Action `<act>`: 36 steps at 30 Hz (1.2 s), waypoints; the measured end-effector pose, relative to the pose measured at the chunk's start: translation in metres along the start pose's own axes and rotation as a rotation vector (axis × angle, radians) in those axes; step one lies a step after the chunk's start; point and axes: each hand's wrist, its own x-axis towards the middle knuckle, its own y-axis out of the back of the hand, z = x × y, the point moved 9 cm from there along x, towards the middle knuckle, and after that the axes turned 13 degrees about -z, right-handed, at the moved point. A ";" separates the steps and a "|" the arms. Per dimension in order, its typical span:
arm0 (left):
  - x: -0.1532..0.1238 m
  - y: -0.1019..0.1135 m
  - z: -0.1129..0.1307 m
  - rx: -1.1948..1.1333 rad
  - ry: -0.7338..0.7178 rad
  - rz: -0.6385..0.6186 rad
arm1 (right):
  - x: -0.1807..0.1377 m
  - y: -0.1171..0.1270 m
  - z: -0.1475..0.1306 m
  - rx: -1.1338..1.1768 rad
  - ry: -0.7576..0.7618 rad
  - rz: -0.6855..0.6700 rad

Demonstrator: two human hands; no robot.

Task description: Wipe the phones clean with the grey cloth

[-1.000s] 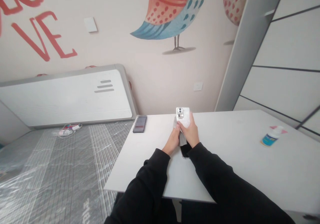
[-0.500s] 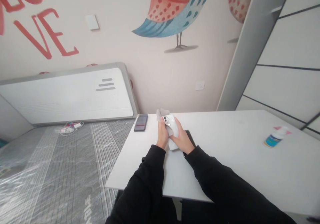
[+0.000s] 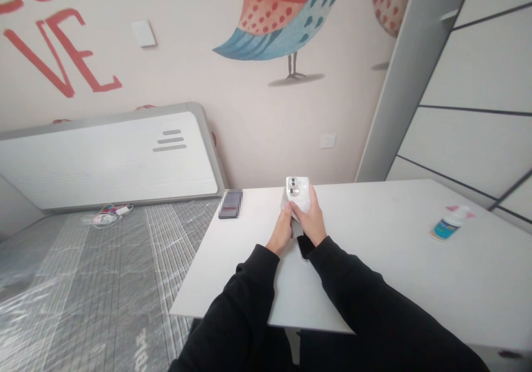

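Note:
A white phone point(image 3: 298, 191) with its camera side facing me is gripped upright in my right hand point(image 3: 312, 220) above the white table point(image 3: 374, 261). My left hand point(image 3: 281, 234) is closed on a grey cloth point(image 3: 291, 219) pressed against the phone's lower left side. A dark flat object point(image 3: 306, 245) lies on the table just under my right wrist, mostly hidden.
A small dark box point(image 3: 231, 204) sits near the table's far left corner. A white and blue spray bottle point(image 3: 450, 223) lies at the right. Left of the table is a plastic-wrapped mattress point(image 3: 95, 283) with a white headboard panel point(image 3: 108, 158) against the wall.
The phone was tilted down to the left with the cloth over it half a second ago; now it stands upright again and my left hand with the cloth sits lower on it.

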 end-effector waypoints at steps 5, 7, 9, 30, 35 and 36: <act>-0.002 -0.018 0.001 0.082 0.006 -0.121 | 0.003 0.020 0.008 0.002 -0.036 0.125; -0.003 -0.020 0.003 0.092 0.000 -0.117 | 0.002 0.021 0.009 0.012 -0.041 0.135; -0.003 -0.018 0.004 0.091 -0.010 -0.085 | 0.001 0.014 0.008 0.008 -0.036 0.089; -0.003 0.004 0.008 0.022 -0.001 0.010 | 0.002 -0.009 -0.003 0.054 0.024 -0.102; -0.007 -0.028 0.009 0.090 0.005 -0.194 | 0.010 0.027 0.006 -0.015 -0.007 0.119; -0.008 -0.031 0.009 0.088 0.004 -0.209 | 0.010 0.028 0.006 -0.023 -0.018 0.131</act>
